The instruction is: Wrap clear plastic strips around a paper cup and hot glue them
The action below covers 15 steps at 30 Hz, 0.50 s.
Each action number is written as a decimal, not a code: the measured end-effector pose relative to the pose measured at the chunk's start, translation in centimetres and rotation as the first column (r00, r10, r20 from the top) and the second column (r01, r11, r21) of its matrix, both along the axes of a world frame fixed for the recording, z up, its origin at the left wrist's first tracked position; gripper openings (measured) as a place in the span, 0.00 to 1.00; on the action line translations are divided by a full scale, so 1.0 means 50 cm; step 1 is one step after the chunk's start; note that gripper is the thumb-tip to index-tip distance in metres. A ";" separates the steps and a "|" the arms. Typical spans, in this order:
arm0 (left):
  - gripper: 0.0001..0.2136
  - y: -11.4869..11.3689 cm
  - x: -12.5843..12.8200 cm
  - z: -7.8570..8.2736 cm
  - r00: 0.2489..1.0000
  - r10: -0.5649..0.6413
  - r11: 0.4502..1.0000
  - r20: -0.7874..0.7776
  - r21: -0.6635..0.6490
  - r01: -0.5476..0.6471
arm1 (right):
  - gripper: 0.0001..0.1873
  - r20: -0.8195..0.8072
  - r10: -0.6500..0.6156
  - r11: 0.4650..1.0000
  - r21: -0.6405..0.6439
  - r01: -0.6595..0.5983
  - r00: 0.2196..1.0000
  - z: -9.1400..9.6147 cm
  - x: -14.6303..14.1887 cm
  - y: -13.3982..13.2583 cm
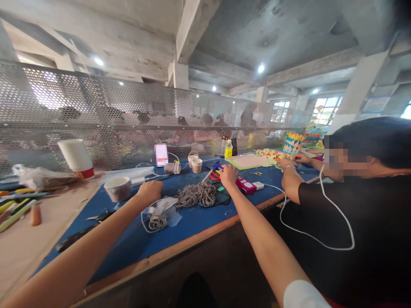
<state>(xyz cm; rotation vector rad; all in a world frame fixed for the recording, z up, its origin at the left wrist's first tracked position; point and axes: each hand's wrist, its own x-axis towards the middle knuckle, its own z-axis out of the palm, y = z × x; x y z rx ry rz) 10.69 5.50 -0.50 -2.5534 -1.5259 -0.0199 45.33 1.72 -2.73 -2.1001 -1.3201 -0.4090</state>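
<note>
My left hand (150, 191) is closed above the blue mat, just right of a white cup (117, 189). Its fingertips are turned away, so anything inside them is hidden. In front of it lies a small coil of grey cord (157, 222) with clear plastic film (173, 217). A larger heap of grey cord (196, 194) rests between my arms. My right hand (228, 176) is closed at a blue tool that looks like a glue gun (217, 165), partly covered by the fingers. Orange-handled scissors (214, 175) lie right beside it.
A magenta box (246, 185) and white charger (258, 185) lie right of my right hand. Small cups (196, 165), a spool (172, 168) and a phone (161, 155) stand behind. Stacked paper cups (76, 157) are left. A co-worker (359, 205) sits close on the right, hands on colourful pieces.
</note>
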 end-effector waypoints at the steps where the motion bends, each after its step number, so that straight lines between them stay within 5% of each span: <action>1: 0.13 -0.001 0.002 0.002 1.000 -0.004 1.000 -0.005 0.001 0.004 | 0.14 0.007 -0.002 1.000 -0.017 0.002 1.000 -0.002 -0.001 0.005; 15: 0.18 0.039 0.022 0.019 0.992 -0.028 0.996 -0.126 -0.086 0.017 | 0.14 0.034 0.008 0.989 -0.149 -0.003 0.999 -0.026 0.006 0.044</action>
